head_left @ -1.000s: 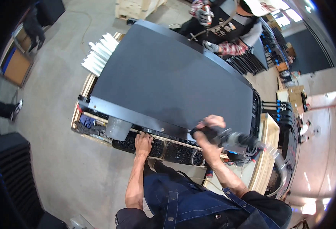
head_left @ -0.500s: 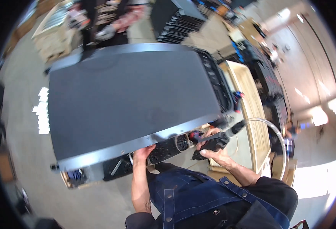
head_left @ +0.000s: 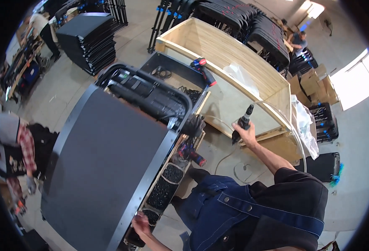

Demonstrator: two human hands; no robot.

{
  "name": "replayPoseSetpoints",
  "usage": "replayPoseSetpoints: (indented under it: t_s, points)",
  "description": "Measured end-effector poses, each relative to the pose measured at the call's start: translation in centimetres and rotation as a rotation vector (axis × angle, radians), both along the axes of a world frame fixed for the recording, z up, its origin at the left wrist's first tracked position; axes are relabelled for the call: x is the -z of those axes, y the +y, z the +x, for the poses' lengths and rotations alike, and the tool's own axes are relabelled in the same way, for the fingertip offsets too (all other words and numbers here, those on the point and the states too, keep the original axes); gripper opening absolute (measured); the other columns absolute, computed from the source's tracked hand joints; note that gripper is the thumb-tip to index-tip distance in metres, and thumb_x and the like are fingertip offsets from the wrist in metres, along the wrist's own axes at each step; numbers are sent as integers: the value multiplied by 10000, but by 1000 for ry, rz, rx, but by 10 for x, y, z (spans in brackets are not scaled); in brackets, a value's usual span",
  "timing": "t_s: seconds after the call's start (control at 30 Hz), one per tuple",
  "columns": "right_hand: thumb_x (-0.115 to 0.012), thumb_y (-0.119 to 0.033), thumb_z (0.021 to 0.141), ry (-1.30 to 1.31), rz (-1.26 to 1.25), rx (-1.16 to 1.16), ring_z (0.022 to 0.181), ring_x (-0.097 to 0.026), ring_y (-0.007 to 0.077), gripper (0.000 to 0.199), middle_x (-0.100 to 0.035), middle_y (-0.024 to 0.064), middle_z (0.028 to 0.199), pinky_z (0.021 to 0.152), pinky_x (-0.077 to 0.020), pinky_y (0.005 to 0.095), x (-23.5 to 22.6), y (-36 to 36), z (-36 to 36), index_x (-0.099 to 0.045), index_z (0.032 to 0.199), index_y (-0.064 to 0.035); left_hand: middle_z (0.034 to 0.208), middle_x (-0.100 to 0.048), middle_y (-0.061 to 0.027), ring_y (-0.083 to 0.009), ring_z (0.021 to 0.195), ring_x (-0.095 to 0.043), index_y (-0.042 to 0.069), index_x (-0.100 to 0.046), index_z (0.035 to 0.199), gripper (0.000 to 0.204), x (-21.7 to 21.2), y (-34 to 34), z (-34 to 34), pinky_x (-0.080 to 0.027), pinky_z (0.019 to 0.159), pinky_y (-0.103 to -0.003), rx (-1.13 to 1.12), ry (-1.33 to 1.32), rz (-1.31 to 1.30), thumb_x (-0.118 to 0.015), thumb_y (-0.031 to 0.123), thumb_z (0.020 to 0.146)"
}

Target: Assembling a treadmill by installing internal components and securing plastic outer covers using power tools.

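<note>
My right hand (head_left: 246, 133) is wrapped round a black power driver (head_left: 244, 121), its nose pointing up, held off to the right of the bench. My left hand (head_left: 141, 225) is at the metal side rail (head_left: 140, 190) of a large dark treadmill deck (head_left: 105, 154). Its fingertips are drawn together against the rail; what they pinch, if anything, is too small to make out. Just below the rail are black bins of screws (head_left: 164, 190). A red and black cordless driver (head_left: 193, 155) lies beside the bins, near the deck's motor end (head_left: 140, 92).
A long wooden crate (head_left: 234, 54) stands beyond the bench, with another cordless driver (head_left: 203, 71) at its near edge. A clear hose (head_left: 295, 131) loops by my right arm. At left, a co-worker (head_left: 23, 146) stands by the deck. Stacked dark boards (head_left: 88, 42) stand behind.
My view has swung to the right, so the deck now sits at the left. My right hand has carried the driver away from the deck's side; my left hand remains at the rail.
</note>
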State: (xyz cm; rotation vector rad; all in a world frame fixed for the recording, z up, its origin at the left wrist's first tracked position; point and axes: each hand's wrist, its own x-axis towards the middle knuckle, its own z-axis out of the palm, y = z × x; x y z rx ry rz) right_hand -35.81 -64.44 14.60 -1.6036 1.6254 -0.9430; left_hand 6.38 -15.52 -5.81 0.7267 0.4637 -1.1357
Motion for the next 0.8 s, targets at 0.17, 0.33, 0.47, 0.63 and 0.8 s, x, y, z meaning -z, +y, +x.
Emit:
replayPoseSetpoints:
  t_s: [0.17,0.33,0.47,0.63,0.8]
  points:
    - [-856,-225,820,-36,96,-218,778,-589,95,360,-625,-1,828,702,-501,288,8,-135,6,-586,959,-31,823,-682,23,-123,707,-623,153,-689,974,184,33,-7,-128,-503,604,-268,-10,214,337,-589,307,986]
    - [-890,-269,750,34,229,-421,856,-595,145,510,-683,48,935,830,-505,333,125,-230,12,-669,1142,-27,917,-670,-53,-145,810,-638,32,-684,1060,173,39,-16,-241,-515,642,-241,317,227,728,-645,162,954]
    - [-890,-258,770,-32,326,-406,853,-596,123,501,-658,-1,912,818,-520,329,161,-267,18,-669,1163,-41,1037,-650,-128,-195,857,-636,-36,-608,1260,385,-14,-38,-256,-512,650,-269,610,-217,718,-620,138,917]
    - [-895,-300,761,-209,418,-444,911,-627,162,575,-699,45,1024,889,-522,347,159,-277,22,-657,1187,3,967,-630,-100,-224,816,-624,-17,-606,1284,465,-42,-85,-245,-493,623,-345,557,-355,882,-644,192,871]
    - [-912,-252,728,23,186,-470,1005,-645,204,615,-708,78,1083,965,-503,361,243,-307,-1,-654,1219,13,935,-628,-72,-200,814,-617,27,-636,1234,410,-49,-168,-217,-494,662,-319,499,-136,902,-670,258,897]
